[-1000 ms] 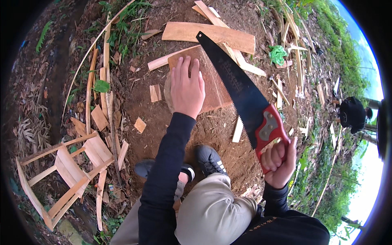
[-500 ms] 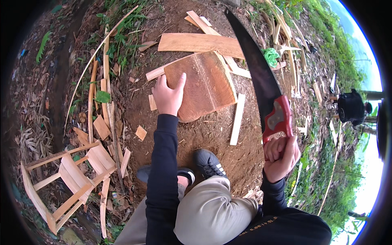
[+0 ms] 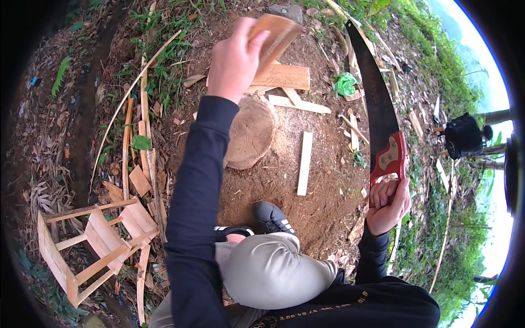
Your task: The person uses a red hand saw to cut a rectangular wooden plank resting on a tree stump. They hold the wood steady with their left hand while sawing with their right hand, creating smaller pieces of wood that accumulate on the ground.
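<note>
My left hand point(image 3: 232, 60) is raised beyond the tree stump point(image 3: 250, 134), gripping one edge of a reddish-brown wooden board point(image 3: 279, 35). The board is tilted up and blurred along its far edge. Closed around the lower end of a red handle, my right hand point(image 3: 389, 203) holds a handsaw point(image 3: 377, 93) upright. Its dark curved blade points away from me, apart from any wood. The stump's round cut top now shows, partly behind my left sleeve. A pale wooden strip point(image 3: 305, 164) lies on the soil to its right.
More planks point(image 3: 287, 76) lie just past the stump. A small hammer point(image 3: 354, 127) rests near wood scraps, below a green plastic bag point(image 3: 344, 85). At lower left stands a slatted wooden frame point(image 3: 98, 240). A black bag-like object point(image 3: 465, 136) is at the right.
My left hand has lifted the board off the stump and carried it away from me, uncovering the stump's top. The handsaw has shifted slightly right, still in my right hand.
</note>
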### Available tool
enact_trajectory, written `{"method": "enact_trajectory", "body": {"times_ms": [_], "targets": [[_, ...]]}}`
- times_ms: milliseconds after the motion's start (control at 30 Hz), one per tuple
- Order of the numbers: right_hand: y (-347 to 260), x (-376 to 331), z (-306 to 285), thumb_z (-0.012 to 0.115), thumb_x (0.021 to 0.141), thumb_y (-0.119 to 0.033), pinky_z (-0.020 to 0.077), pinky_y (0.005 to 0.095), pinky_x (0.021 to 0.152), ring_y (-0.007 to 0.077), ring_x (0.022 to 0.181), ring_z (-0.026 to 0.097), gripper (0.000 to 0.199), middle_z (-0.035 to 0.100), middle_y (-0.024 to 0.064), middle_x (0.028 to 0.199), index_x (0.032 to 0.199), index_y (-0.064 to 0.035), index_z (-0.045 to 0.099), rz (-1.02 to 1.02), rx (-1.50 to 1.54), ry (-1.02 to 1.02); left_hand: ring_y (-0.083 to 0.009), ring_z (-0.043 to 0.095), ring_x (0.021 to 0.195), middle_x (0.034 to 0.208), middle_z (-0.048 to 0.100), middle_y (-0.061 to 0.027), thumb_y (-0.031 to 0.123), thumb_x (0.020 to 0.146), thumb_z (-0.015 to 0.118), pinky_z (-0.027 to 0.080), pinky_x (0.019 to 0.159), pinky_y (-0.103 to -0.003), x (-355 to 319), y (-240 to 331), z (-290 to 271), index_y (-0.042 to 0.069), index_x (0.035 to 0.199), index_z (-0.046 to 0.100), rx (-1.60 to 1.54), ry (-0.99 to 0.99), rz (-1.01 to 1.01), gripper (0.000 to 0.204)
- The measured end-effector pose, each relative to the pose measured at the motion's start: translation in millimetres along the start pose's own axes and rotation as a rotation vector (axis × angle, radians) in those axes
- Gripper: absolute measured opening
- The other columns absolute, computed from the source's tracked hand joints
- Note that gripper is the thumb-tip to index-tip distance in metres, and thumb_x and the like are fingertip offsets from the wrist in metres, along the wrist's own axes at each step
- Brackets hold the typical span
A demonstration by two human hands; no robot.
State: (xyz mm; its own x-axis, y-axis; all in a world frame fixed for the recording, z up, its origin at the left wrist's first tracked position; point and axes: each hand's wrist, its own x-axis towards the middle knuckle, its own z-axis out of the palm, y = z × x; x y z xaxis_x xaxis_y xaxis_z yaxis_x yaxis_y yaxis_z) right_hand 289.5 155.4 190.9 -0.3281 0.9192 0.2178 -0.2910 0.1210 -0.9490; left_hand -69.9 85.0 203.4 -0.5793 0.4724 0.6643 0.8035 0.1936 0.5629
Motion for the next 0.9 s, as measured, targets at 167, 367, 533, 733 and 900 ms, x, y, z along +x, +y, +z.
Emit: {"method": "enact_trajectory", "body": {"times_ms": [167,367,533,733,900], "targets": [[-10,-3,-9,0.045,0.107,-0.028,0.0227,0.0262,0.039,0.0097,0.039,0.024,0.043,0.03,-0.0012,0.049,0.069,-0.008,0.04,0.073,0.043,0.018,-0.024,0.072,0.075,0.092,0.072,-0.0088,0.008,0.091,0.059,0.061,0.064,-0.036,-60,-47,29,0.014,0.11,0.058,0.333,-0.446,0.666,0.02],[-14,-4,-11,0.046,0.107,-0.029,0.0224,0.0256,0.039,0.0093,0.039,0.024,0.043,0.03,-0.0015,0.049,0.069,-0.0082,0.04,0.056,0.044,0.023,-0.0251,0.07,0.089,0.092,0.067,-0.0067,0.003,0.084,0.061,0.06,0.075,-0.036,-58,-33,8,0.012,0.111,0.059,0.371,-0.366,0.627,0.029],[-13,0,-7,0.046,0.107,-0.029,0.022,0.0245,0.04,0.0082,0.04,0.024,0.044,0.03,-0.0019,0.05,0.069,-0.0079,0.041,0.077,0.068,0.044,-0.0273,0.072,0.083,0.088,0.07,-0.0117,0.006,0.083,0.064,0.061,0.073,-0.038,-73,-33,7,0.015,0.115,0.062,0.313,-0.557,0.551,0.033],[-1,1,-10,0.045,0.107,-0.024,0.0223,0.0264,0.04,0.0092,0.04,0.026,0.043,0.032,-0.001,0.05,0.068,-0.007,0.039,0.005,0.077,-0.062,-0.0069,0.05,0.054,0.065,0.057,-0.0015,0.028,0.096,0.068,0.038,0.047,-0.029,-41,-15,-59,0.002,0.103,0.059,0.142,0.268,-0.223,0.028],[23,-15,-14,0.046,0.107,-0.025,0.0215,0.026,0.039,0.0083,0.038,0.028,0.044,0.034,-0.0009,0.049,0.067,-0.0074,0.037,0.091,-0.063,-0.247,-0.0118,0.061,0.098,0.109,0.066,-0.0103,0.021,0.1,0.062,0.048,0.088,-0.027,-77,-31,-112,-0.001,0.114,0.053,-0.451,0.578,-0.423,0.028]]}}
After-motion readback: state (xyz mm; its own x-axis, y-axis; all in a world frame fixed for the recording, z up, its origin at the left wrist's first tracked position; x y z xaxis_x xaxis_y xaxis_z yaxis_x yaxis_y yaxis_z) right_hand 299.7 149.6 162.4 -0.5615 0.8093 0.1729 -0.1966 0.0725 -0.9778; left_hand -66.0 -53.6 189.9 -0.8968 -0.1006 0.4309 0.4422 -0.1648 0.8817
